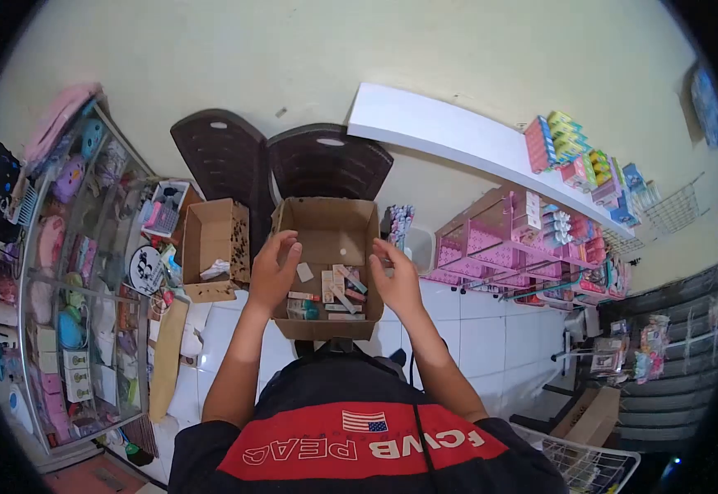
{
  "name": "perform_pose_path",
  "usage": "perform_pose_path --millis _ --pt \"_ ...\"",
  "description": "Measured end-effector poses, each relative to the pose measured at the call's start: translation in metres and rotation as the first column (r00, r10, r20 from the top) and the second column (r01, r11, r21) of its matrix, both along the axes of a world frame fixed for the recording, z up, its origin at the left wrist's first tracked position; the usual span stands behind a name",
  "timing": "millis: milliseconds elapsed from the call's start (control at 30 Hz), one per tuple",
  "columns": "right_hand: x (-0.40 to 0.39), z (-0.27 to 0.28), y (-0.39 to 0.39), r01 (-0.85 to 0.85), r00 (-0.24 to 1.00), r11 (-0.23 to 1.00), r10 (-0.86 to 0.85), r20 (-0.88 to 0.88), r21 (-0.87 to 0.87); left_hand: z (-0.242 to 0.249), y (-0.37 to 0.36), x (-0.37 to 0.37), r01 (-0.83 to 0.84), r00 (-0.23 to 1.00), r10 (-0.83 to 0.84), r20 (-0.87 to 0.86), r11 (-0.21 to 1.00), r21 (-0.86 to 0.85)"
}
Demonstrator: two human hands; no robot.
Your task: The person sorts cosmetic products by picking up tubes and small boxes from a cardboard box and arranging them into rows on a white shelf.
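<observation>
An open cardboard box (326, 216) stands in front of me with several small slim cartons (344, 288) lying in it, some white, some orange or teal. Over its left rim is my left hand (273, 272), fingers loosely curved and apart, nothing visible in it. My right hand (397, 278) mirrors it at the right rim, with its fingers also apart and bent inward over the box. A loose white piece (304, 272) lies in the box near my left fingers.
Two dark plastic chairs (221, 152) stand against the wall behind the box. Left are another cardboard box (215, 239) and a glass display case (87, 288). Right are a white shelf (433, 119), a pink rack (499, 239) and a white bin (420, 247).
</observation>
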State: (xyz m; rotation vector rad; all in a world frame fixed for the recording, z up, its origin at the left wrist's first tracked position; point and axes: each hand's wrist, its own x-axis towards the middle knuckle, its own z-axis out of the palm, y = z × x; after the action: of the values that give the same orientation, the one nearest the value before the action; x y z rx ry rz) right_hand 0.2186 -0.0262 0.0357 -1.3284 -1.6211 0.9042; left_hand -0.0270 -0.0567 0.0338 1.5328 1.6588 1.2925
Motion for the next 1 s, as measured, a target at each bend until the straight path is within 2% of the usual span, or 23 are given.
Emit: perform_pose_path --millis 67,167,233,400,467,533,600,633,767,833,867,933,967,1000 --pt "-0.02 0.001 -0.009 0.018 0.998 0.988 -0.026 -0.049 -0.156 -0.017 0.003 -0.019 0.033 0.998 -0.031 0.047 0.998 -0.051" --pt "-0.027 -0.029 -0.013 0.079 0.997 0.985 -0.081 -0.009 -0.156 -0.034 0.011 -0.03 0.082 0.994 -0.071 0.087 0.988 -0.132" --pt "-0.02 -0.05 -0.016 0.1 0.991 0.987 -0.088 0.098 -0.123 -0.047 0.022 -0.033 0.116 0.991 -0.103 0.081 0.979 -0.171" --pt "-0.009 -0.083 -0.012 0.161 0.98 0.961 -0.127 0.156 -0.226 -0.086 0.053 -0.021 0.16 0.986 -0.14 0.096 0.95 -0.266" --pt "-0.006 -0.102 -0.002 0.189 0.977 0.942 -0.152 0.151 -0.278 -0.107 0.067 -0.014 0.21 0.977 -0.196 0.083 0.95 -0.231" --pt "-0.006 -0.127 0.013 0.196 0.975 0.929 -0.15 0.165 -0.314 -0.124 0.079 -0.005 0.202 0.979 -0.184 0.093 0.942 -0.266" --pt "-0.012 -0.154 0.026 0.127 0.986 0.922 -0.078 0.145 -0.367 -0.15 0.085 0.001 0.182 0.983 -0.185 0.016 0.94 -0.288" --pt "-0.023 -0.151 0.038 0.132 0.991 0.858 -0.131 0.037 -0.496 -0.168 0.089 0.002 0.193 0.98 -0.198 0.008 0.944 -0.269" --pt "-0.027 -0.258 0.063 0.08 0.986 0.752 -0.158 -0.061 -0.654 -0.221 0.096 0.016 0.192 0.981 -0.176 0.077 0.883 -0.428" --pt "-0.031 -0.291 0.071 0.168 0.984 0.775 -0.1 0.144 -0.609 -0.251 0.104 0.027 0.214 0.976 -0.17 0.137 0.866 -0.452" --pt "-0.031 -0.304 0.073 0.174 0.983 0.762 -0.101 0.151 -0.624 -0.265 0.108 0.033 0.219 0.975 -0.171 0.144 0.856 -0.468" --pt "-0.027 -0.322 0.072 0.247 0.918 0.612 0.1 0.383 -0.752 -0.287 0.117 0.046 0.282 0.952 -0.303 0.037 0.827 -0.486" --pt "-0.027 -0.327 0.068 0.249 0.915 0.604 0.108 0.388 -0.757 -0.298 0.12 0.053 0.282 0.953 -0.299 0.046 0.823 -0.493" --pt "-0.026 -0.335 0.062 0.263 0.877 0.619 0.165 0.451 -0.74 -0.313 0.123 0.06 0.302 0.935 -0.353 -0.028 0.837 -0.456"
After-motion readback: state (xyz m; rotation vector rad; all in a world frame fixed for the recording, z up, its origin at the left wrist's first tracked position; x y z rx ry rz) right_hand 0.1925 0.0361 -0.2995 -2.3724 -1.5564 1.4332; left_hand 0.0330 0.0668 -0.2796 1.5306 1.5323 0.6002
